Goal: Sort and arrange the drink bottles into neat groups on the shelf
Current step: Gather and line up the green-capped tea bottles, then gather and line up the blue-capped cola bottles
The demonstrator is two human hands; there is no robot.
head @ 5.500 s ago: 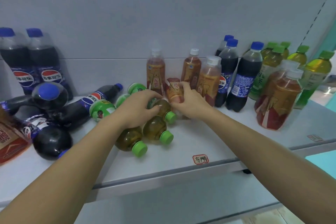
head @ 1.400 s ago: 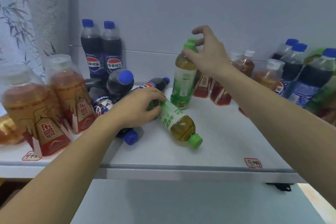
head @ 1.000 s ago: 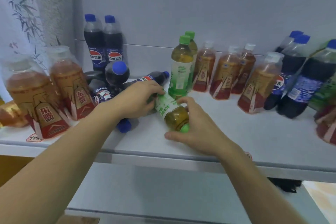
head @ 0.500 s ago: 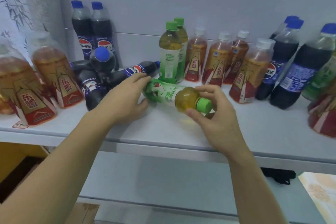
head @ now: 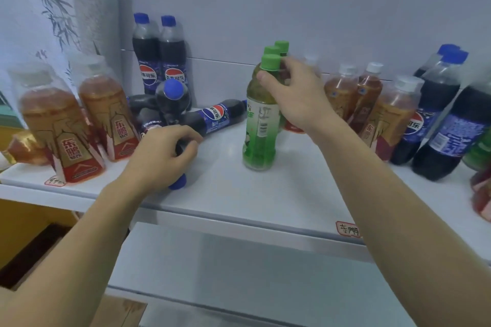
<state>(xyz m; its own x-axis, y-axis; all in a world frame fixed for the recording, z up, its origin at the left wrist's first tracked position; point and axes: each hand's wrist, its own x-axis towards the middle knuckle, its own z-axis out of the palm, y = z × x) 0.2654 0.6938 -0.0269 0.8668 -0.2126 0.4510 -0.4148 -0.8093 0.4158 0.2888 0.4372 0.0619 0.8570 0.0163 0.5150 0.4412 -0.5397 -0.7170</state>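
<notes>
My right hand grips the neck of a green tea bottle that stands upright on the white shelf, in front of two other green-capped bottles. My left hand curls round a lying cola bottle whose blue cap sticks out toward me. More cola bottles lie in a heap behind that hand. Two cola bottles stand at the back wall.
Two large amber drink bottles stand at the left. Several amber bottles and cola bottles stand to the right. A red label sticker marks the shelf's front edge. A lower shelf runs beneath.
My right hand lifted the lying green tea bottle upright and set it by the other green ones. My left hand left that bottle and took hold of a lying cola bottle.
</notes>
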